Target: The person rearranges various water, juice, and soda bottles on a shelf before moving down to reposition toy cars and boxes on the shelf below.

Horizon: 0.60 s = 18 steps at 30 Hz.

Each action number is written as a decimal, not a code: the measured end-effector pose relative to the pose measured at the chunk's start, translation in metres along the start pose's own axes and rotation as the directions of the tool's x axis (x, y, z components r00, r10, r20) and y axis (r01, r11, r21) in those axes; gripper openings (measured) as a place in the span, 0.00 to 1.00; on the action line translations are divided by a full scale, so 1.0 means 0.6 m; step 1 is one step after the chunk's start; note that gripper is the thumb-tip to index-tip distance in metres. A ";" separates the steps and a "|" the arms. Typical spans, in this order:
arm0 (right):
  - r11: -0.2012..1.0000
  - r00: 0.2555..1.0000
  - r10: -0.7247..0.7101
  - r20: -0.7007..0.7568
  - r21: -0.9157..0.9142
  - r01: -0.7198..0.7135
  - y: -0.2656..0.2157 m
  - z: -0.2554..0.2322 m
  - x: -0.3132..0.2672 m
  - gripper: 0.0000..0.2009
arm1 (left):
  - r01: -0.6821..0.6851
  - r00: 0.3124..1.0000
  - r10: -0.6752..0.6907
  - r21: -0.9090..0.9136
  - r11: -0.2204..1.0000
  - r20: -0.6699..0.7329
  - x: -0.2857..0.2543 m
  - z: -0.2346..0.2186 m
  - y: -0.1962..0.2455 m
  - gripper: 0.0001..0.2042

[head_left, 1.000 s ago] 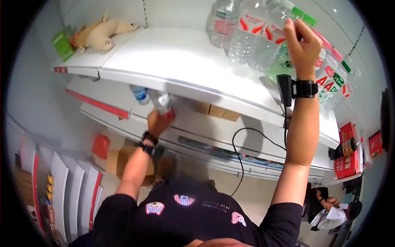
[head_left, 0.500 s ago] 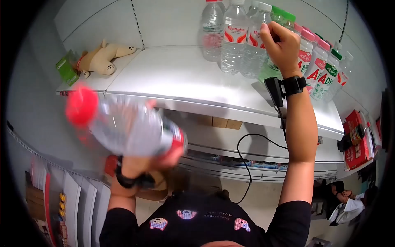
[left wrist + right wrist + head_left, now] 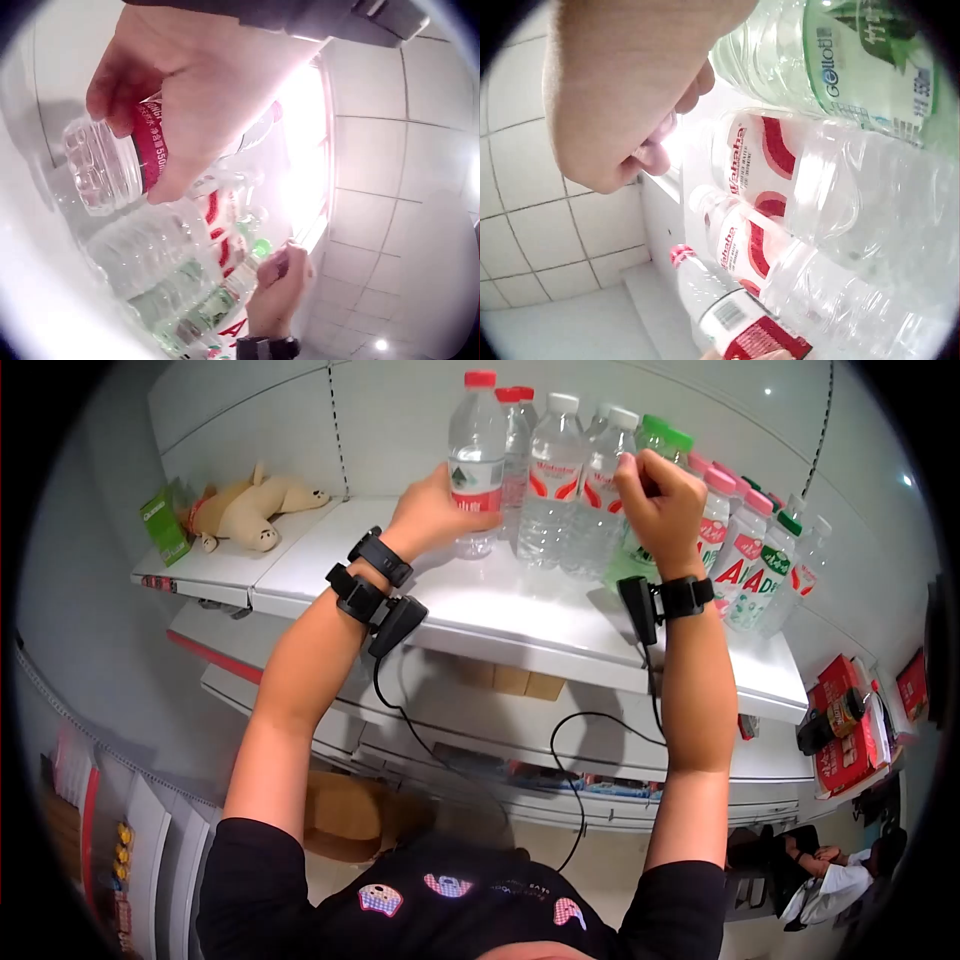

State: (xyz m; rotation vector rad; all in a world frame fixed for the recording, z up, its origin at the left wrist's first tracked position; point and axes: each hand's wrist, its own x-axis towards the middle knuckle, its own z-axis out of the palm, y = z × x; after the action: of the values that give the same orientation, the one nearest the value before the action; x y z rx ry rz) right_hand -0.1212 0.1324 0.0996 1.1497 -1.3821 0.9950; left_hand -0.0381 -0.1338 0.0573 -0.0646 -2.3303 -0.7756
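My left hand [image 3: 430, 512] grips a clear water bottle [image 3: 478, 475] with a red cap and a red-and-white label, fingers and thumb round its lower label. The bottle stands upright over the white top shelf [image 3: 380, 585], beside other red-capped bottles [image 3: 517, 435]. In the left wrist view, the held bottle's clear base [image 3: 101, 169] shows below the left hand [image 3: 210, 82]. My right hand [image 3: 665, 505] is a raised fist with nothing visible in it, in front of white-capped Wahaha bottles [image 3: 553, 470]. The right wrist view shows its curled fingers [image 3: 654, 157] near a green-tinted bottle [image 3: 870, 60].
Pink- and green-capped bottles [image 3: 752, 550] stand at the right. A plush toy [image 3: 245, 520] and a green box [image 3: 163, 525] sit on the left shelf end. Cardboard boxes [image 3: 510, 680] lie on the lower shelf. Black cables hang from both wrists. A seated person [image 3: 830, 870] is at the lower right.
My left hand has brought the red-capped bottle up from the lower shelf, turning it upright and moving it right to the row on top. My right fist keeps its place before the bottles.
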 end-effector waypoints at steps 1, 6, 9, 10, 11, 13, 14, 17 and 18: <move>1.000 1.000 -0.011 -0.005 -0.006 0.011 0.000 -0.001 0.001 0.16 | -0.013 1.000 0.013 -0.003 1.000 -0.008 0.009 0.007 -0.006 0.38; 0.999 0.999 -0.039 0.000 -0.017 0.039 0.000 -0.002 0.000 0.16 | 0.131 0.977 -0.118 -0.066 0.989 0.178 -0.006 0.007 0.031 0.38; 0.999 0.999 -0.034 0.015 -0.039 0.035 0.001 0.000 -0.002 0.16 | 0.135 0.977 -0.122 -0.065 0.989 0.176 -0.008 0.014 0.027 0.38; 0.999 0.999 -0.030 0.010 -0.029 0.030 0.003 0.002 -0.004 0.15 | 0.140 0.980 -0.125 -0.092 0.986 0.156 -0.011 0.017 0.024 0.39; 0.999 1.000 -0.022 0.012 -0.026 0.023 0.002 0.002 -0.004 0.15 | 0.146 0.978 -0.130 -0.089 0.985 0.161 -0.011 0.019 0.017 0.39; 1.000 1.000 -0.025 0.006 0.000 0.025 0.001 0.002 -0.003 0.15 | 0.069 0.984 -0.053 -0.091 0.993 0.169 -0.008 0.020 -0.001 0.39; 1.000 1.000 -0.018 0.016 -0.015 0.018 0.008 0.002 -0.005 0.15 | 0.074 0.982 -0.058 -0.087 0.993 0.177 -0.010 0.017 -0.005 0.39; 1.000 1.000 -0.005 0.005 -0.030 0.005 0.015 0.004 -0.007 0.15 | 0.170 0.957 -0.097 -0.260 0.951 0.272 -0.011 0.005 -0.016 0.40; 0.999 1.000 -0.005 0.006 -0.043 0.005 0.018 0.005 -0.008 0.15 | 0.163 0.950 -0.075 -0.274 0.948 0.302 -0.005 0.003 -0.023 0.40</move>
State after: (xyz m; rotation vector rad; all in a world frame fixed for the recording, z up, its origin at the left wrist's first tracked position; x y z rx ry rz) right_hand -0.1323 0.1323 0.0948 1.1247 -1.3984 0.9545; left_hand -0.0404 -0.1439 0.0472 -0.1792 -2.4866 -1.2485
